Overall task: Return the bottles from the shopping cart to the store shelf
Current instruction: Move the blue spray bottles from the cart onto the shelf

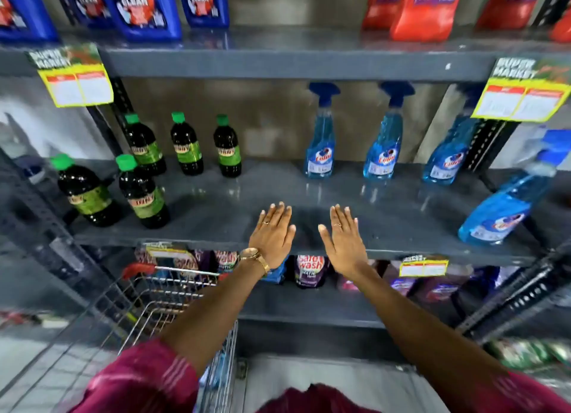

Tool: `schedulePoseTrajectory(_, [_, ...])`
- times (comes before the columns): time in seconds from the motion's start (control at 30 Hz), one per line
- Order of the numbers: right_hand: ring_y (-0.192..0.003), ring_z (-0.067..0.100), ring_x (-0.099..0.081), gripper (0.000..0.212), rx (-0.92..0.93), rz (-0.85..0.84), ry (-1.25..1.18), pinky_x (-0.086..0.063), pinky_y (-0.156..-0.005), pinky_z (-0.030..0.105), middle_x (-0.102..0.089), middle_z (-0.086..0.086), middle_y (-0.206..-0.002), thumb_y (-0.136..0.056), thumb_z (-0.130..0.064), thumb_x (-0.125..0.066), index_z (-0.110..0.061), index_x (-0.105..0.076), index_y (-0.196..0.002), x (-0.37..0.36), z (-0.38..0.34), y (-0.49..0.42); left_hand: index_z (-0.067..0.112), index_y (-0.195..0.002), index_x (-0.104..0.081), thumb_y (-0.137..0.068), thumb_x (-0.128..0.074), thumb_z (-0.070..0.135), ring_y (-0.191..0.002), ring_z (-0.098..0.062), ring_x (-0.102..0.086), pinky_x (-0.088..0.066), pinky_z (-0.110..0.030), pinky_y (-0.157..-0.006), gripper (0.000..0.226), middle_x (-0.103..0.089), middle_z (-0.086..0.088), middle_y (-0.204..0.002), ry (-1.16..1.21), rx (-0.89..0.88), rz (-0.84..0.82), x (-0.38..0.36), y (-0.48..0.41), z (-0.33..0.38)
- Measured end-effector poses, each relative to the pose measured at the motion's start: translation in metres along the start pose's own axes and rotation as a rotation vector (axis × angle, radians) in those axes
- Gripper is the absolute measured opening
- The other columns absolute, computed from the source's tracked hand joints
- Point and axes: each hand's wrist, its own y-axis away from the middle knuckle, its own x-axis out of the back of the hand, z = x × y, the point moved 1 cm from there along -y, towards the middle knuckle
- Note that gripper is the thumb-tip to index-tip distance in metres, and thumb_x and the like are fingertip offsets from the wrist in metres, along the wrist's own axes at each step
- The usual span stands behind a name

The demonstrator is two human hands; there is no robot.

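Both my hands lie flat, palms down, over the front edge of the grey middle shelf [234, 193]. My left hand [272, 232], with a watch on its wrist, and my right hand [344, 236] hold nothing, fingers stretched out. Several dark bottles with green caps [142, 190] stand on the shelf's left part. Several blue spray bottles [321, 147] stand on its right part, one nearer the front edge [497, 215]. The wire shopping cart [145, 304] with a red handle is below my left arm; I cannot see what is in it.
Blue jugs [139, 8] and red pouches [426, 8] stand on the shelf above. Purple detergent pouches [310, 270] fill the shelf below. Yellow price tags [78, 83] hang from the shelf edges. Slotted metal uprights [519, 292] frame both sides.
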Motion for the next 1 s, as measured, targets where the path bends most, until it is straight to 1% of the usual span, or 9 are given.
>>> schedulePoseTrajectory(0.07, [-0.15, 0.025, -0.001, 0.068, -0.064, -0.115, 0.05, 0.002, -0.123, 0.043, -0.008, 0.012, -0.161, -0.098, -0.046, -0.021, -0.004, -0.005, -0.149, -0.013, 0.002, -0.002, 0.008, -0.148, -0.006, -0.099, -0.023, 0.034, -0.148, -0.025, -0.002, 0.002, -0.04, -0.122, 0.058, -0.007, -0.01, -0.16, 0.017, 0.078, -0.074, -0.013, 0.0, -0.002])
schedulePoseTrajectory(0.13, [-0.15, 0.025, -0.004, 0.072, -0.074, -0.139, 0.153, 0.002, -0.123, 0.044, -0.01, 0.013, -0.161, -0.095, -0.051, -0.014, -0.004, -0.006, -0.149, -0.024, 0.005, 0.0, 0.007, -0.148, 0.0, -0.099, -0.022, 0.037, -0.148, -0.025, -0.002, 0.003, -0.041, -0.122, 0.062, -0.006, -0.011, -0.16, -0.007, 0.115, -0.106, -0.027, 0.004, -0.004])
schedulePoseTrajectory(0.2, [-0.15, 0.025, -0.005, 0.075, -0.063, -0.115, 0.218, 0.002, -0.123, 0.044, -0.011, 0.012, -0.161, -0.091, -0.053, -0.008, -0.006, -0.009, -0.149, -0.031, 0.006, 0.001, 0.007, -0.148, -0.001, -0.099, -0.02, 0.038, -0.148, -0.026, -0.001, 0.003, -0.044, -0.122, 0.062, -0.007, -0.011, -0.16, -0.054, 0.102, -0.087, -0.038, 0.008, -0.004])
schedulePoseTrajectory(0.3, [-0.15, 0.024, -0.005, 0.066, -0.048, -0.094, 0.232, 0.003, -0.122, 0.043, -0.01, 0.011, -0.161, -0.097, -0.047, -0.018, -0.007, -0.01, -0.149, -0.033, 0.007, -0.001, 0.01, -0.148, -0.006, -0.097, -0.011, 0.043, -0.148, -0.028, -0.001, 0.004, -0.046, -0.122, 0.061, -0.008, -0.012, -0.159, -0.084, 0.119, -0.053, -0.04, 0.009, -0.003])
schedulePoseTrajectory(0.4, [-0.15, 0.025, -0.008, 0.065, -0.04, -0.063, 0.242, 0.001, -0.122, 0.042, -0.014, 0.011, -0.161, -0.098, -0.046, -0.021, -0.007, -0.012, -0.149, -0.035, 0.008, -0.001, 0.011, -0.148, -0.006, -0.085, 0.007, 0.05, -0.148, -0.029, -0.001, 0.003, -0.047, -0.121, 0.075, -0.008, -0.011, -0.159, -0.068, 0.134, -0.043, -0.043, 0.012, -0.001])
schedulePoseTrajectory(0.53, [-0.149, 0.026, -0.014, 0.071, -0.029, -0.044, 0.245, -0.004, -0.122, 0.043, -0.021, 0.012, -0.159, -0.092, -0.05, -0.014, -0.008, -0.02, -0.148, -0.04, 0.008, -0.004, 0.011, -0.148, -0.006, -0.097, -0.012, 0.043, -0.148, -0.029, -0.001, 0.003, -0.046, -0.121, 0.061, -0.007, -0.01, -0.16, -0.057, 0.143, -0.085, -0.037, 0.013, -0.004])
schedulePoseTrajectory(0.63, [-0.146, 0.03, -0.023, 0.075, -0.013, 0.004, 0.237, -0.011, -0.122, 0.047, -0.03, 0.014, -0.155, -0.089, -0.052, -0.013, -0.005, -0.028, -0.146, -0.043, 0.009, -0.004, 0.011, -0.148, -0.008, -0.098, -0.023, 0.04, -0.147, -0.029, -0.004, 0.001, -0.045, -0.121, 0.059, -0.011, -0.01, -0.159, -0.039, 0.158, -0.084, -0.033, 0.013, -0.006])
schedulePoseTrajectory(0.83, [-0.142, 0.036, -0.03, 0.076, 0.015, 0.043, 0.244, -0.018, -0.118, 0.052, -0.038, 0.016, -0.151, -0.087, -0.051, -0.013, -0.002, -0.034, -0.142, -0.042, 0.013, -0.003, 0.012, -0.149, -0.007, -0.098, -0.022, 0.041, -0.147, -0.029, -0.004, 0.001, -0.044, -0.122, 0.06, -0.01, -0.009, -0.16, -0.052, 0.158, -0.109, -0.035, 0.013, -0.003])
schedulePoseTrajectory(1.0, [-0.147, 0.033, -0.017, 0.072, 0.042, -0.07, 0.263, -0.008, -0.12, 0.048, -0.026, 0.011, -0.157, -0.091, -0.05, -0.017, -0.006, -0.025, -0.146, -0.035, 0.015, -0.003, 0.013, -0.148, -0.011, -0.098, -0.024, 0.041, -0.147, -0.029, -0.007, 0.0, -0.045, -0.121, 0.059, -0.014, -0.008, -0.159, -0.083, 0.189, -0.084, -0.042, 0.011, 0.0])
